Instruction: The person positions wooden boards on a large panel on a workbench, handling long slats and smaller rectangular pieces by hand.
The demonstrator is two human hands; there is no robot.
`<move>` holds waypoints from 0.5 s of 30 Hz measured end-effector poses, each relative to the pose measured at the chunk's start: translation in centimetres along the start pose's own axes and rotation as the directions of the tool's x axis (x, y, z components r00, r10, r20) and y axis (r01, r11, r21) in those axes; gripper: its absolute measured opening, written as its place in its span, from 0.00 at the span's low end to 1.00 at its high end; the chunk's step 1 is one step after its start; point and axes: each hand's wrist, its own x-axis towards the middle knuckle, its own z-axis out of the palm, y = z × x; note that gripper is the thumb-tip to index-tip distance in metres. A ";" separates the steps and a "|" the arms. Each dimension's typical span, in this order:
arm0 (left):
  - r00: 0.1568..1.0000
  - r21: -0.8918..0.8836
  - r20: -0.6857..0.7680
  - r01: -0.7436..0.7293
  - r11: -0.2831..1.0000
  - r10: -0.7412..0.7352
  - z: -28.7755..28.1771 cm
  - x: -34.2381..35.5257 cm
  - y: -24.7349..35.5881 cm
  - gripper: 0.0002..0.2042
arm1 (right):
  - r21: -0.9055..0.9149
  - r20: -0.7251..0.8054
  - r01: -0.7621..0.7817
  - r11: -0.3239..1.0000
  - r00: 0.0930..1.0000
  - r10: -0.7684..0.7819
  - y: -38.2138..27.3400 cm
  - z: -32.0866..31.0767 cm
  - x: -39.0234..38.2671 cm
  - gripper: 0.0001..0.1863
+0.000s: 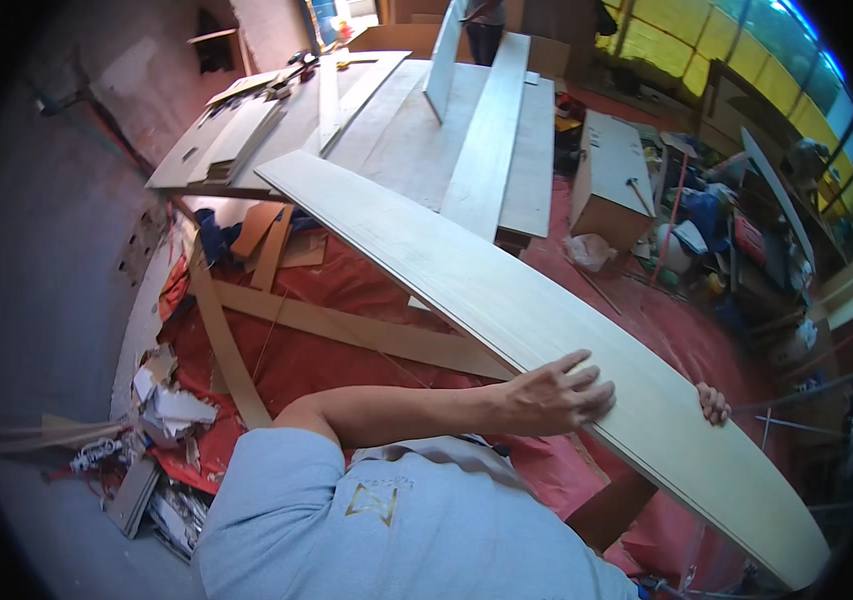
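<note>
A long, pale wooden board [466, 285] slants across the view from upper left to lower right, in front of my body. My left hand [558, 395] is closed at its near edge, with bent fingers on the upper face. My right forearm passes beneath the board. The fingers of my right hand [714, 404] wrap over its far edge; the palm and thumb are hidden. The board's far end overlaps the near side of a large work table [401, 115] in this view; I cannot tell whether they touch.
On the table lie a long plank [491, 130], narrow strips and a stack of panels [246, 135]. Behind it a person [486, 30] stands by an upright board [442, 65]. Loose strips [346, 325] lie on red floor sheeting. A box-like cabinet [611, 175] and clutter stand at right.
</note>
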 end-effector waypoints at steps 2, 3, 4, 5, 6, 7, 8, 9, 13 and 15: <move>0.994 0.080 -0.017 0.105 0.991 -0.104 0.1 -0.5 -1.6 0.20 | 0.058 0.099 -0.003 0.998 0.995 -0.003 1.5 -0.5 1.5 0.08; 0.998 0.064 -0.013 0.066 0.996 -0.065 0.7 -1.0 -2.4 0.20 | 0.050 0.096 0.039 0.998 0.994 -0.043 2.3 -0.2 1.8 0.08; 0.991 0.062 -0.010 0.131 0.989 -0.130 1.5 -1.6 -3.0 0.24 | -0.005 0.122 0.058 0.998 0.991 -0.057 3.2 0.0 2.1 0.09; 0.980 0.061 -0.011 0.198 0.978 -0.198 2.3 -1.5 -3.5 0.27 | -0.061 0.151 0.075 0.995 0.986 -0.065 3.2 0.1 2.6 0.10; 0.985 0.050 -0.013 0.171 0.984 -0.171 2.9 -1.3 -4.0 0.27 | -0.070 0.154 0.103 0.992 0.984 -0.091 2.8 0.0 2.7 0.10; 0.982 0.018 -0.016 0.186 0.982 -0.186 3.1 -1.1 -4.4 0.31 | -0.095 0.207 0.127 0.987 0.973 -0.105 2.7 -0.2 2.9 0.10; 0.979 -0.012 -0.020 0.203 0.979 -0.203 3.3 -0.9 -4.8 0.35 | -0.120 0.260 0.149 0.982 0.959 -0.114 2.4 -0.2 3.0 0.10; 0.985 -0.006 -0.008 0.173 0.985 -0.174 3.5 -0.5 -5.2 0.39 | -0.124 0.264 0.163 0.979 0.956 -0.126 1.7 -0.1 3.0 0.10; 0.998 -0.002 -0.014 0.058 0.998 -0.058 3.6 0.7 -5.5 0.30 | -0.173 0.321 0.237 0.956 0.931 -0.173 -0.3 2.0 2.0 0.11; 0.999 -0.064 -0.047 0.021 0.998 -0.024 3.8 1.9 -5.6 0.28 | -0.220 0.328 0.294 0.930 0.920 -0.213 -1.9 2.9 2.0 0.11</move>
